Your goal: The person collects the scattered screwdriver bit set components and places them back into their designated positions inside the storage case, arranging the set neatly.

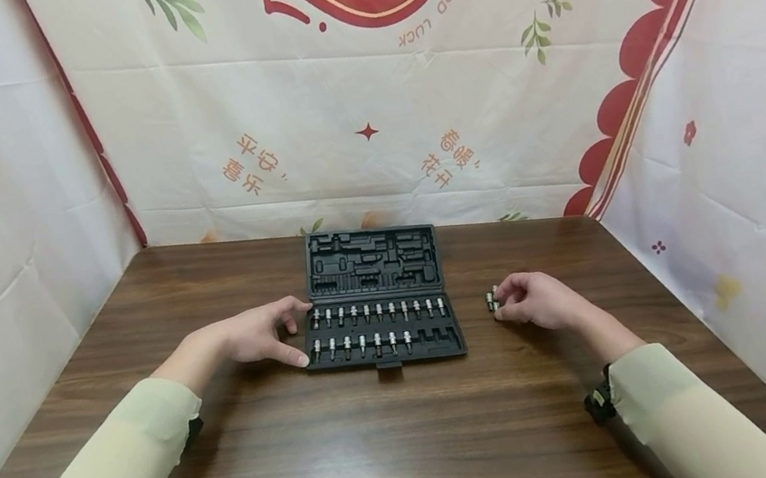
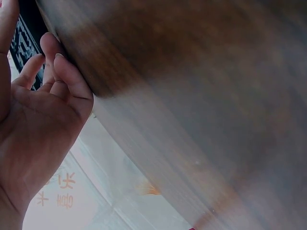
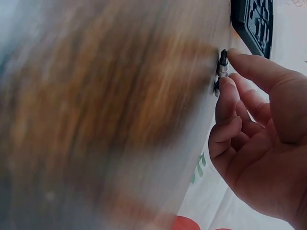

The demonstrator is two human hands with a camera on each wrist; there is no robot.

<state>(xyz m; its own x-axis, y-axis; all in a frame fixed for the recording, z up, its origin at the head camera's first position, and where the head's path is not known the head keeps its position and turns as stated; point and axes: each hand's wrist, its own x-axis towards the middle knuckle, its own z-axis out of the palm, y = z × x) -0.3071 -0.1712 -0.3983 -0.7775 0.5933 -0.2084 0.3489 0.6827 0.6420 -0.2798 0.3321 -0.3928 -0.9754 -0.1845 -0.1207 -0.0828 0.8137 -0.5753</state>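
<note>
An open black plastic case (image 1: pixel 421 358) lies on the table, its moulded lid (image 1: pixel 372 262) tipped back. Two rows of silver bit sockets (image 1: pixel 378 345) fill its lower half, with bare slots (image 1: pixel 438 338) at the right of the front row. My left hand (image 1: pixel 258 334) rests at the case's left side, thumb by the front corner and a finger near the hinge. To the right of the case, my right hand (image 1: pixel 536 301) pinches a bit socket (image 3: pixel 223 69) at the tabletop. Other sockets are beside it, partly hidden by the fingers.
The brown wood-grain table (image 1: pixel 389 458) extends around the case. A printed cloth (image 1: pixel 346 110) hangs behind it and along both sides. A front latch (image 1: pixel 389 365) sticks out from the case toward me.
</note>
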